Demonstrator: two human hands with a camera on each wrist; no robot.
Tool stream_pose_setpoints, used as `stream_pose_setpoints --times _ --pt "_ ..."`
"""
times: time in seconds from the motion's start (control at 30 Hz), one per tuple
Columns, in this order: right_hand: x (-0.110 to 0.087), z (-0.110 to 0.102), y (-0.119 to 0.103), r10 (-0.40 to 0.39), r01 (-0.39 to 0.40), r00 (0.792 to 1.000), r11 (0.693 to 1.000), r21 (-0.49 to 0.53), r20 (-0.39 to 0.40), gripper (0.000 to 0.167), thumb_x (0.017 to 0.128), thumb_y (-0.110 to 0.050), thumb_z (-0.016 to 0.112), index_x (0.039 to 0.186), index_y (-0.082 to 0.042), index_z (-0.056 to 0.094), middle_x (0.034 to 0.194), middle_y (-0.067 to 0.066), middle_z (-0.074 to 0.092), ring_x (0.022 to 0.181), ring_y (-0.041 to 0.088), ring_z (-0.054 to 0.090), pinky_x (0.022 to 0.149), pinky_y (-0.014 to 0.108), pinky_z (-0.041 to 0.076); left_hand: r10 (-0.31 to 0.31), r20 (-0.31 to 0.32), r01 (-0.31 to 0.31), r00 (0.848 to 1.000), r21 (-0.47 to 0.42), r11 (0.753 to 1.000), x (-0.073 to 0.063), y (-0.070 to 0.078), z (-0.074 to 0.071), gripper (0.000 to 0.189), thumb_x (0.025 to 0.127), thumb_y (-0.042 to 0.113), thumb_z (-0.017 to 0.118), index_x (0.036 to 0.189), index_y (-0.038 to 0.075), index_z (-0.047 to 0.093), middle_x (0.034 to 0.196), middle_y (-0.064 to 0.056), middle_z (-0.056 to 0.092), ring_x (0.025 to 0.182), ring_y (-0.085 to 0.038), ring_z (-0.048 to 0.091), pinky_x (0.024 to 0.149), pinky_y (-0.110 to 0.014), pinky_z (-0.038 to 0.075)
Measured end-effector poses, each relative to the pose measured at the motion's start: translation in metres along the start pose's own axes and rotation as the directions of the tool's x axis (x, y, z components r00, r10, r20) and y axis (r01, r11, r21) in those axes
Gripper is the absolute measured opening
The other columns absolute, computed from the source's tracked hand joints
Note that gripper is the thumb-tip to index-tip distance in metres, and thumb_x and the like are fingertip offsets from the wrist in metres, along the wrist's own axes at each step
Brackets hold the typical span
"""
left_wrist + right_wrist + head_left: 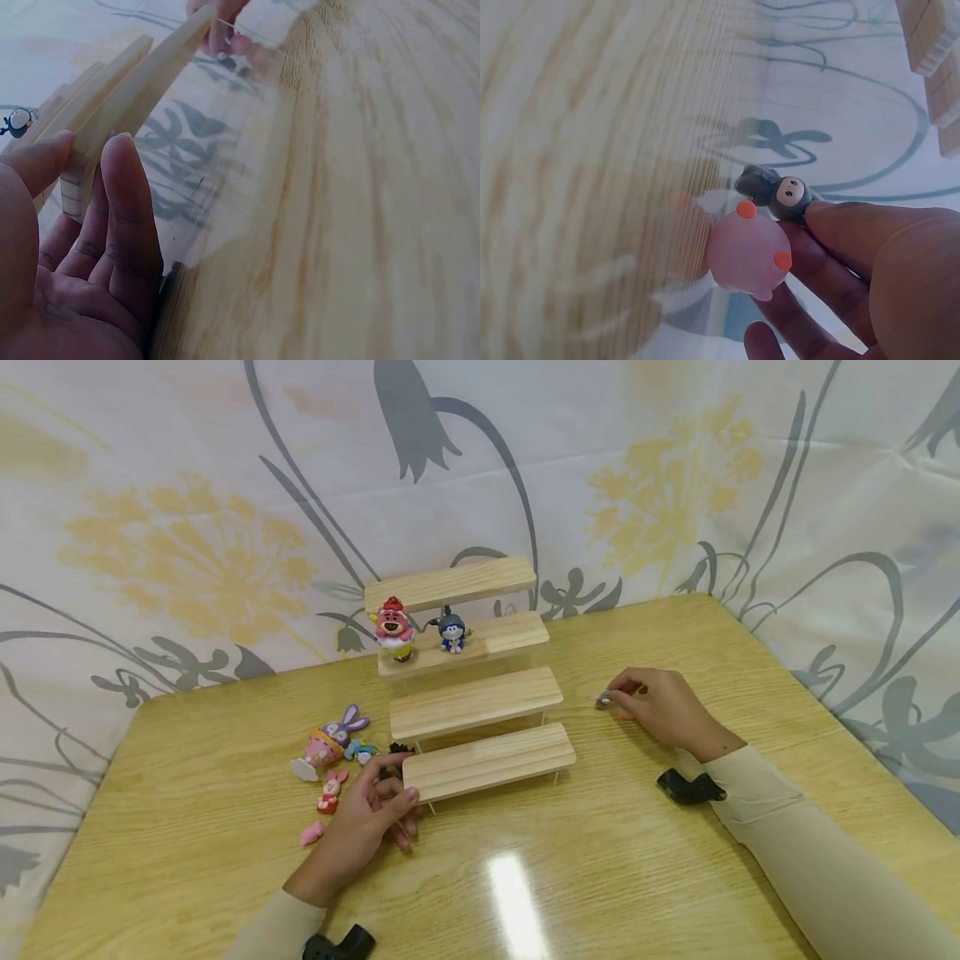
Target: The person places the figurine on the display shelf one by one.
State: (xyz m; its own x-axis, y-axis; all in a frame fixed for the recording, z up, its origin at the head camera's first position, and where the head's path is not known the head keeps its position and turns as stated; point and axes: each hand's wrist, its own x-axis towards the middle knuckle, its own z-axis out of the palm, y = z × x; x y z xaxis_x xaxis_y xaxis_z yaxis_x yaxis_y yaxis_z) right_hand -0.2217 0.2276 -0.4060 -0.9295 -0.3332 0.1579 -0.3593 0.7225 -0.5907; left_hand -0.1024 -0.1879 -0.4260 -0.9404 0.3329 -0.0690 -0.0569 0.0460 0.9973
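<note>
A four-step wooden display stand (487, 768) rises in the middle of the table. My left hand (371, 810) grips the left end of its lowest step, thumb on one face and fingers curled under the other. To the right of the stand, my right hand (660, 706) pinches a small grey hooded figurine (791, 193) between thumb and fingers, low over the table. Against the fingers of that hand is a round pink piece (748, 251) with orange spots; I cannot tell whether it is held too. A pink bear figurine (393, 627) and a dark-blue hooded figurine (452, 633) stand on the second step from the top.
Left of the stand lie a purple-eared rabbit figurine (330, 739), a small blue figurine (362, 752), a red-and-pink figurine (331, 793) and a little pink piece (312, 833). Something black (400, 748) shows behind my left fingers. A patterned cloth (465, 518) hangs behind the table.
</note>
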Motion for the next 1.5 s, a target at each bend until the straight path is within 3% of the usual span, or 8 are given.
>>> stream_pose_setpoints --times 0.23,0.4,0.57,0.87,1.03,1.3,1.5 --pt "-0.001 -0.002 -0.006 -0.016 0.015 0.999 1.0 -0.012 -0.038 0.018 0.1 -0.018 0.063 0.107 -0.005 0.072 0.094 0.01 0.074 0.068 0.011 0.069 0.077 0.046 0.06 -0.004 0.005 0.004 1.0 0.001 1.0 0.0 0.001 0.0 0.059 0.103 0.015 0.056 0.151 0.0 0.024 0.084 -0.004 0.06 0.061 -0.012 0.064 0.053 -0.035 0.06" --pt "-0.001 -0.006 -0.014 -0.025 0.025 0.996 1.0 -0.004 -0.081 0.017 0.1 -0.019 0.063 0.106 -0.006 0.072 0.096 0.01 0.075 0.078 0.021 0.071 0.085 0.052 0.056 0.001 0.006 -0.001 1.0 0.004 1.0 0.0 0.001 0.0 0.058 0.104 0.014 0.056 0.151 0.0 0.025 0.084 -0.004 0.06 0.062 -0.012 0.064 0.053 -0.035 0.06" --pt "0.0 -0.01 -0.024 -0.073 0.073 0.987 0.997 -0.005 -0.146 0.013 0.098 -0.018 0.066 0.102 -0.008 0.073 0.094 0.009 0.075 0.088 0.027 0.069 0.082 0.049 0.057 -0.005 0.005 0.005 1.0 0.003 1.0 -0.001 0.001 0.0 0.057 0.103 0.014 0.056 0.15 0.0 0.026 0.084 -0.004 0.06 0.062 -0.012 0.064 0.053 -0.034 0.06" --pt "0.012 -0.024 -0.057 -0.138 0.146 0.966 0.989 0.022 -0.219 0.01 0.097 -0.017 0.067 0.102 -0.011 0.074 0.093 0.006 0.075 0.087 0.022 0.067 0.069 0.022 0.052 -0.004 0.005 0.004 1.0 -0.016 1.0 -0.003 -0.001 0.0 0.058 0.104 0.014 0.056 0.151 0.001 0.024 0.086 -0.003 0.061 0.062 -0.011 0.064 0.053 -0.033 0.06" --pt "0.019 -0.034 -0.077 -0.163 0.174 0.957 0.984 0.028 -0.241 0.012 0.098 -0.018 0.066 0.103 -0.01 0.074 0.095 0.007 0.075 0.089 0.023 0.068 0.067 0.019 0.05 0.0 0.004 0.0 1.0 -0.015 1.0 -0.002 0.0 -0.001 0.058 0.103 0.014 0.056 0.15 0.0 0.025 0.086 -0.002 0.061 0.062 -0.011 0.064 0.053 -0.033 0.06" --pt "0.037 -0.04 -0.104 -0.204 0.21 0.954 0.978 0.007 -0.22 0.014 0.099 -0.02 0.066 0.103 -0.01 0.075 0.101 0.007 0.075 0.094 0.022 0.067 0.073 0.032 0.052 -0.005 -0.002 0.005 1.0 -0.02 1.0 -0.002 -0.001 -0.001 0.059 0.103 0.014 0.057 0.15 0.0 0.025 0.085 -0.003 0.06 0.062 -0.011 0.064 0.053 -0.034 0.06" --pt "0.051 -0.04 -0.118 -0.243 0.246 0.955 0.969 -0.004 -0.168 0.015 0.099 -0.019 0.065 0.105 -0.008 0.074 0.102 0.008 0.074 0.094 0.023 0.067 0.084 0.042 0.054 -0.014 -0.005 0.014 1.0 -0.03 0.999 -0.001 -0.001 0.0 0.06 0.103 0.015 0.058 0.151 0.002 0.025 0.086 -0.004 0.06 0.062 -0.011 0.064 0.054 -0.033 0.06"
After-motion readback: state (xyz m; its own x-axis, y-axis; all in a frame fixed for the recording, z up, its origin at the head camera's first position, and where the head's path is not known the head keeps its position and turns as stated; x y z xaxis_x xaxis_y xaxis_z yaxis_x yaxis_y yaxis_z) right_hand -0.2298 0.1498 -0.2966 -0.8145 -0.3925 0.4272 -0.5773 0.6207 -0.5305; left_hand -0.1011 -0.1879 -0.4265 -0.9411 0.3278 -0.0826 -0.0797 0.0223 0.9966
